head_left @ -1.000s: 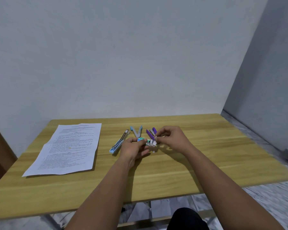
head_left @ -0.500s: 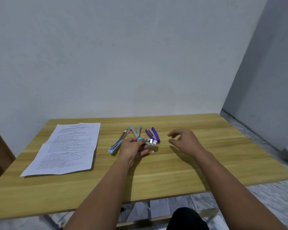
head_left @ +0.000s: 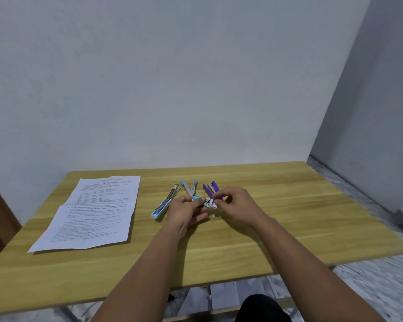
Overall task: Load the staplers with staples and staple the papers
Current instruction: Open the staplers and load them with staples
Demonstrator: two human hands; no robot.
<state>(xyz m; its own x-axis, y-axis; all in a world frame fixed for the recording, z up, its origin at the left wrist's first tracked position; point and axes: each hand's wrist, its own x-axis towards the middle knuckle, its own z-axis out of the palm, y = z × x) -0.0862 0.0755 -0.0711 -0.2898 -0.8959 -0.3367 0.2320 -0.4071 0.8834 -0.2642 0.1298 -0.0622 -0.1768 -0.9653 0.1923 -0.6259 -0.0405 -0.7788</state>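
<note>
- My left hand (head_left: pixel 186 211) is closed around a small green-and-white cardboard staple box (head_left: pixel 199 201), thumb on top, fingers curled under; the box sits just above the tabletop.
- My right hand (head_left: pixel 236 206) pinches thumb and forefinger together at the open end of that box, on something small and pale. It is probably a strip of staples, but too small to be sure.
- Just behind the pinch lies a purple plastic stapler (head_left: pixel 211 189), hinged open in a V with its metal channel facing up. My guess is that this one gets loaded next.
- Left of it a pale blue stapler with grey metal arms (head_left: pixel 189 187) also stands open in a V; further left a light blue stapler (head_left: pixel 165 203) lies opened out flat.
- A stack of white printed paper sheets (head_left: pixel 91 212) rests well apart at the left of the light wooden table (head_left: pixel 289 217), not yet stapled as far as I can tell.
- To do this well: keep the box steady, draw the strip out straight so it does not snap, then lay it legs-down in the channel before closing the top.
- Risk: loose staples scattering on the wood.
</note>
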